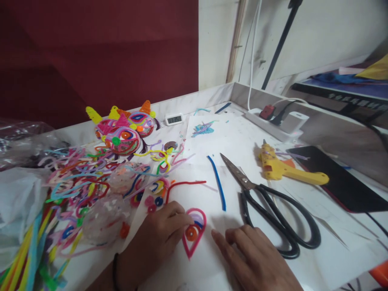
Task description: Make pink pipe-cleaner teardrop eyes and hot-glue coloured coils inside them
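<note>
A pink teardrop outline of pipe cleaner lies on white paper, with an orange button and purple and blue pieces inside. My left hand touches the outline's upper left edge, its fingers pressed together; whether they pinch anything is hard to tell. To the right of the shape, my right hand rests on the paper with its fingers apart, holding nothing. A red bent pipe cleaner lies above my left hand. Farther right is a blue strip, beside black-handled scissors.
Colourful pipe cleaners and plastic bags cover the left side. Decorated masks stand behind them, near a small clock. On the right are a yellow glue gun, a black phone and a power strip.
</note>
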`<state>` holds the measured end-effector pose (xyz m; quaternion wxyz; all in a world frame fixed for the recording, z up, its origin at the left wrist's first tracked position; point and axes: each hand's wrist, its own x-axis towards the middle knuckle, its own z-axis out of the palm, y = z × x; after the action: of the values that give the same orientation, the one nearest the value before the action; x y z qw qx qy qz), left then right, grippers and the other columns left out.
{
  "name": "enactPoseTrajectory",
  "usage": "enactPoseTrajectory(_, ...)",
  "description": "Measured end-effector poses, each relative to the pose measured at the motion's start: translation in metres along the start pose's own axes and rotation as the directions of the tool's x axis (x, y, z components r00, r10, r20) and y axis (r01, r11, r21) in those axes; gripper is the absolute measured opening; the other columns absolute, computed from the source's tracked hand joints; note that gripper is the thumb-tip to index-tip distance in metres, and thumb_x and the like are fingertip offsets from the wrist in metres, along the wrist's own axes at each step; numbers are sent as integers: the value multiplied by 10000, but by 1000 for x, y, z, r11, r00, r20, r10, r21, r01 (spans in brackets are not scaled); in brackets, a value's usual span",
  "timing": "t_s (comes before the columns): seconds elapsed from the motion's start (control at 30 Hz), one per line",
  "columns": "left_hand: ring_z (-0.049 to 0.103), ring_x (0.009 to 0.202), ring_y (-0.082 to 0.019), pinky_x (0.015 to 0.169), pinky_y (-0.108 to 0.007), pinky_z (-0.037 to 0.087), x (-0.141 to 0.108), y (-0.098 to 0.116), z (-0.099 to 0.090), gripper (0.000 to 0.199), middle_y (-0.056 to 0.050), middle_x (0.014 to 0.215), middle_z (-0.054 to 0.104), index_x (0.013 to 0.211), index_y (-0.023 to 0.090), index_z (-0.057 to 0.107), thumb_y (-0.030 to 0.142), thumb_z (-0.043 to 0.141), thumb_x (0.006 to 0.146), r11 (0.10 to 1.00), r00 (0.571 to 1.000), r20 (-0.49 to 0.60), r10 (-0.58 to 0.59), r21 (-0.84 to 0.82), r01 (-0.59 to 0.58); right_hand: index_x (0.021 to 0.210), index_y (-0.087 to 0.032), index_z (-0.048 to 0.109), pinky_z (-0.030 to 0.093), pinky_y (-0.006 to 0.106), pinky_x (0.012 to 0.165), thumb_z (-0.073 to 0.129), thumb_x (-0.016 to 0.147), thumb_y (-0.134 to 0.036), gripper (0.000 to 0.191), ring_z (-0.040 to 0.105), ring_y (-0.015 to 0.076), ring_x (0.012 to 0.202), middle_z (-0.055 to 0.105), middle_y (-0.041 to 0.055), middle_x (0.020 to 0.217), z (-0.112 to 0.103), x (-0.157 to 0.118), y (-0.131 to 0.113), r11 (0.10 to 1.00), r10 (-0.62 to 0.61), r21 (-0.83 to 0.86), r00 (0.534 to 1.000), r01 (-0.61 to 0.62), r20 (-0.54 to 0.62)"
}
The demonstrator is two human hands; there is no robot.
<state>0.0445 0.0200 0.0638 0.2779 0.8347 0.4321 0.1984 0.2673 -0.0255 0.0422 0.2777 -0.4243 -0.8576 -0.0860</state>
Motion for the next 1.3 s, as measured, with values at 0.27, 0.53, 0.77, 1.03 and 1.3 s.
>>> enactPoseTrajectory(0.27, 580, 764, -127, 691, -217, 454, 1, -3, 5, 230, -27, 856, 588, 904, 179, 669, 84, 459, 912, 996, 997, 26, 79, 34, -79, 1068, -172, 650, 427, 323, 598, 321, 939, -91, 362, 524, 177, 658, 585, 47, 737, 13, -1, -4, 1000, 3, 19, 1000, -3, -2)
enactPoseTrajectory(0.53, 584, 761, -138, 699, -228, 479, 1, 0, 6, 221, -23, 861, 595, 942, 199, 657, 92, 466, 909, 991, 997, 40, 65, 111, -69, 1163, -181, 594, 375, 335, 620, 349, 949, -183, 325, 492, 192, 699, 555, 46, 797, 18, 5, -4, 998, -64, 33, 994, 61, 84)
enactPoseTrajectory(0.77, 582, 757, -145, 679, -233, 469, 2, -1, 8, 252, -33, 854, 585, 937, 188, 655, 95, 422, 925, 987, 996, 39, 84, 131, -88, 1116, -187, 608, 363, 351, 646, 364, 943, -186, 299, 468, 202, 719, 565, 44, 823, 14, 10, -4, 997, -52, 61, 987, 43, 151)
enactPoseTrajectory(1.03, 571, 724, -133, 626, -212, 423, 2, -2, 10, 242, -25, 824, 567, 894, 181, 654, 81, 435, 911, 982, 994, 9, 108, 153, -108, 1111, -185, 613, 398, 364, 671, 346, 945, -171, 315, 483, 214, 741, 582, 50, 841, 16, 10, -7, 998, -39, 58, 988, 31, 150)
enactPoseTrajectory(1.3, 558, 762, -132, 665, -221, 413, 1, 0, 9, 208, -12, 866, 553, 868, 197, 628, 117, 444, 925, 992, 997, 65, 34, 119, -42, 1271, -139, 522, 450, 345, 682, 298, 977, -217, 378, 552, 216, 803, 623, 94, 930, -16, 7, 19, 991, -78, 118, 981, 57, 178)
